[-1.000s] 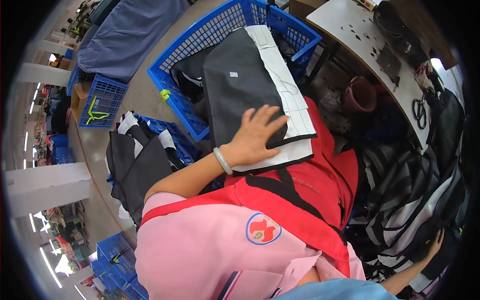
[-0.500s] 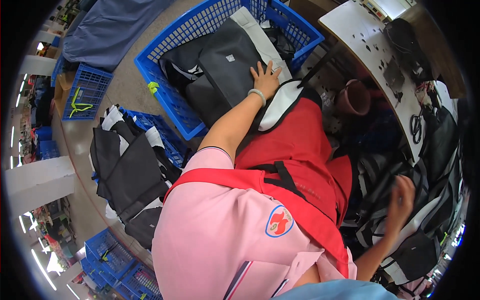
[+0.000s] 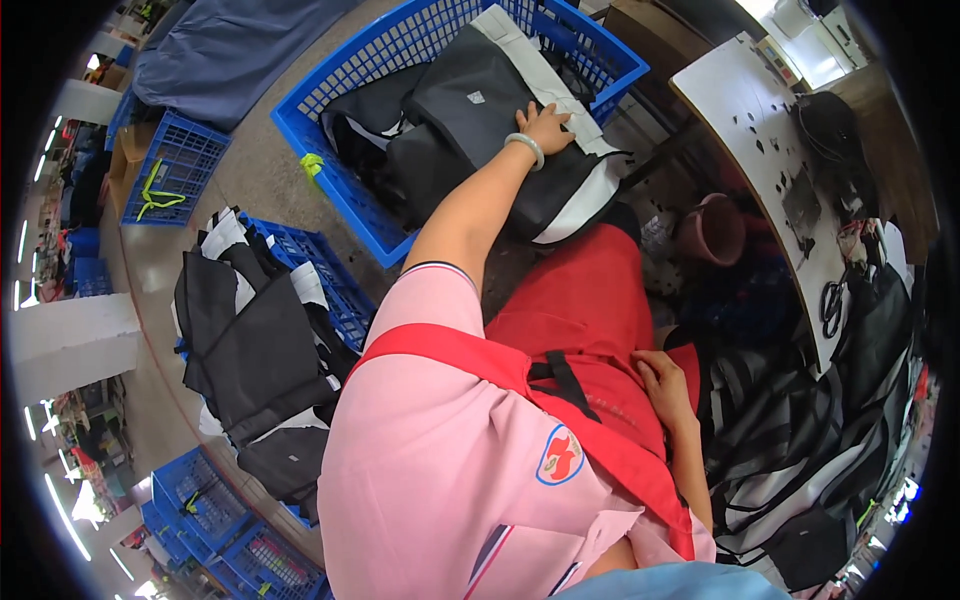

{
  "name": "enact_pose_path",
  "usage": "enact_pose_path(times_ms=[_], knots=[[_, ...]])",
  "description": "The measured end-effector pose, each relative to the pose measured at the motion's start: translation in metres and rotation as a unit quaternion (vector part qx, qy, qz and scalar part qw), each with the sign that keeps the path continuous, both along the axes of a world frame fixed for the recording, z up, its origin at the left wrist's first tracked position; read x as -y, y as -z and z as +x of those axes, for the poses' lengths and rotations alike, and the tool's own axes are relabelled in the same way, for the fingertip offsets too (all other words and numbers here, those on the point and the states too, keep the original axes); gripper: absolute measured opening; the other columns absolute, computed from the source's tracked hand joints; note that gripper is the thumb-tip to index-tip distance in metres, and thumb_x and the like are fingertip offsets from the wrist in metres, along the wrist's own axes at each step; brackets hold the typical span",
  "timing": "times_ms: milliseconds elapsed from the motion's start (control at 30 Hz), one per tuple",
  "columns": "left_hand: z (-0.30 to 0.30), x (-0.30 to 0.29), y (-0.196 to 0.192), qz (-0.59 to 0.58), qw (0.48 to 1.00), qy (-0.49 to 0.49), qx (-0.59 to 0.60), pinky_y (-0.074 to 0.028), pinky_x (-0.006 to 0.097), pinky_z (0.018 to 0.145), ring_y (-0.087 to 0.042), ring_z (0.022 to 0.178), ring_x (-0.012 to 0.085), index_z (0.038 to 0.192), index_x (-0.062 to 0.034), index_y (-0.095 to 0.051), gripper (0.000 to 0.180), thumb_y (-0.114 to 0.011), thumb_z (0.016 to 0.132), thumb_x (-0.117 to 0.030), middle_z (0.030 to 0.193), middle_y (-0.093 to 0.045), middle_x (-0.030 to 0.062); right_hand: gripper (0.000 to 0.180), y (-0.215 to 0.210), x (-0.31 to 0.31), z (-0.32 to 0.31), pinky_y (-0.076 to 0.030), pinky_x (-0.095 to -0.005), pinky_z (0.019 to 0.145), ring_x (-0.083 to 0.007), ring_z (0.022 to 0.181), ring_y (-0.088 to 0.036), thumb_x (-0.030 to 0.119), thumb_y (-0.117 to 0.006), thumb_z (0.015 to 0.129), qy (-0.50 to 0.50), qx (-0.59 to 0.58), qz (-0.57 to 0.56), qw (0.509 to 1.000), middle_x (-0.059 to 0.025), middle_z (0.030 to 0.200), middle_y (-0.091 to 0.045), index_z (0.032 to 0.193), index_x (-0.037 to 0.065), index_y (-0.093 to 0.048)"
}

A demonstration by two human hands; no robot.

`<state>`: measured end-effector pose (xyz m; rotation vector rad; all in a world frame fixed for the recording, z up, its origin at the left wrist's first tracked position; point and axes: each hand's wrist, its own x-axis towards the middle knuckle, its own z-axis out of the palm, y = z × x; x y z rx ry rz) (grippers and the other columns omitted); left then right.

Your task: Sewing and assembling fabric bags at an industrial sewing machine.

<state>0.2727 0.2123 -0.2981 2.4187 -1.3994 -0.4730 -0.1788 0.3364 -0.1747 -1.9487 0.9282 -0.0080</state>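
Note:
My left hand (image 3: pixel 545 132), with a pale bangle at the wrist, lies with fingers spread on a black bag panel (image 3: pixel 470 115) with a white band along one side. The panel lies over the right part of a blue plastic crate (image 3: pixel 345 205), its near end hanging beyond the crate beside my knee. Other black pieces lie under it. Over the red apron (image 3: pixel 575 300), at my lap, my right hand (image 3: pixel 668 388) rests with loosely bent fingers and nothing visible in it.
Black and white panels (image 3: pixel 245 330) are heaped on another blue crate at left. To the right, a white table (image 3: pixel 740 120) carries scraps and black scissors (image 3: pixel 831 305). Below it stands a reddish bucket (image 3: pixel 711 230). Black bags (image 3: pixel 800 440) pile up beside my right arm.
My right hand has come left from the bag pile to my apron. The panel under my left hand has shifted slightly and bunched up, with its near end off my lap.

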Motion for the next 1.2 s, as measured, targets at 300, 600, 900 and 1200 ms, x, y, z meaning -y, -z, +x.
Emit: enact_pose_path(times_ms=[300, 600, 900, 1200], knots=[[-0.040, -0.163, -0.112, -0.338, 0.938, -0.053, 0.053, -0.032, 0.043, 0.101, -0.045, 0.126, 0.0322, 0.127, -0.0094, -0.054, 0.048, -0.065, 0.081, -0.018, 0.133, -0.048, 0.0143, 0.020, 0.046, 0.010, -0.024, -0.052, -0.0313, 0.073, -0.0219, 0.083, -0.067, 0.005, -0.058, 0.090, 0.092, -0.024, 0.005, 0.995, -0.0134, 0.098, -0.068, 0.108, 0.001, -0.067], [-0.076, -0.186, 0.011, -0.159, 0.903, -0.329, -0.224, -0.010, 0.064, 0.108, -0.002, 0.142, 0.0506, 0.153, -0.0217, -0.005, 0.095, -0.067, 0.084, -0.042, 0.154, 0.002, 0.0312, 0.016, 0.099, 0.049, 0.016, -0.050, -0.0290, 0.066, -0.0161, 0.072, -0.064, 0.005, -0.057, 0.089, 0.052, -0.084, 0.122, 0.988, -0.0106, 0.081, -0.067, 0.101, -0.001, -0.066], [-0.079, -0.121, 0.019, -0.041, 0.881, -0.434, -0.185, -0.003, 0.069, 0.107, 0.016, 0.138, 0.0553, 0.153, -0.0268, 0.003, 0.097, -0.065, 0.086, -0.039, 0.152, 0.019, 0.0306, 0.014, 0.137, 0.085, 0.052, -0.047, -0.0262, 0.062, -0.0106, 0.071, -0.060, 0.008, -0.054, 0.090, 0.049, -0.120, 0.280, 0.951, -0.0050, 0.078, -0.065, 0.097, 0.000, -0.064], [-0.061, -0.133, -0.028, 0.098, 0.867, -0.427, -0.237, -0.018, 0.063, 0.110, 0.000, 0.143, 0.0493, 0.153, -0.0238, 0.001, 0.098, -0.065, 0.085, -0.046, 0.155, 0.009, 0.0280, 0.016, 0.077, 0.118, 0.070, -0.052, -0.0238, 0.061, -0.0100, 0.072, -0.061, 0.007, -0.053, 0.095, 0.117, -0.075, 0.420, 0.897, -0.0050, 0.089, -0.065, 0.106, 0.002, -0.063]])
